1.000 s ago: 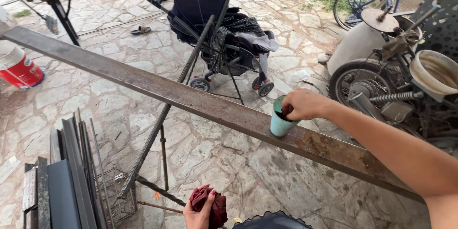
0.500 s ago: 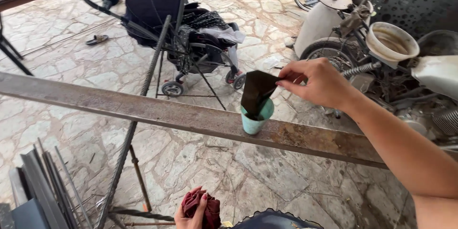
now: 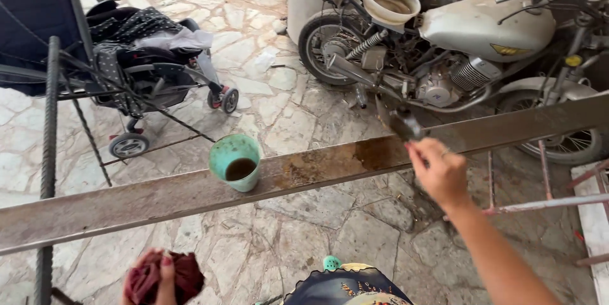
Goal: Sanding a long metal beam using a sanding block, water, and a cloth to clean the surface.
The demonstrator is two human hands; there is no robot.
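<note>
A: The brush [image 3: 403,124] is in the right hand [image 3: 439,172], pinched between thumb and fingertips, its dark head blurred but lying on the long rusty metal bar [image 3: 152,198], right of a darker wet patch.

B: And the liquid it's spreading?

A: It sits in the green cup [image 3: 236,162], which stands on the bar well to the left of the brush, with dark fluid low inside.

B: So which step does this look like?

A: I'd judge it as coating the bar, stroke by stroke; most of the metal to either side looks dry.

B: What about the other hand?

A: The left hand [image 3: 158,278] is at the bottom edge, closed around a dark red rag [image 3: 179,274], away from the bar.

B: What does the next stroke call for?

A: Probably keeping the bristles flat on the narrow face, and steering clear of the cup so it isn't knocked onto the stone floor [image 3: 298,114]. A stroller [image 3: 136,64] and a motorcycle [image 3: 444,45] stand behind.
</note>
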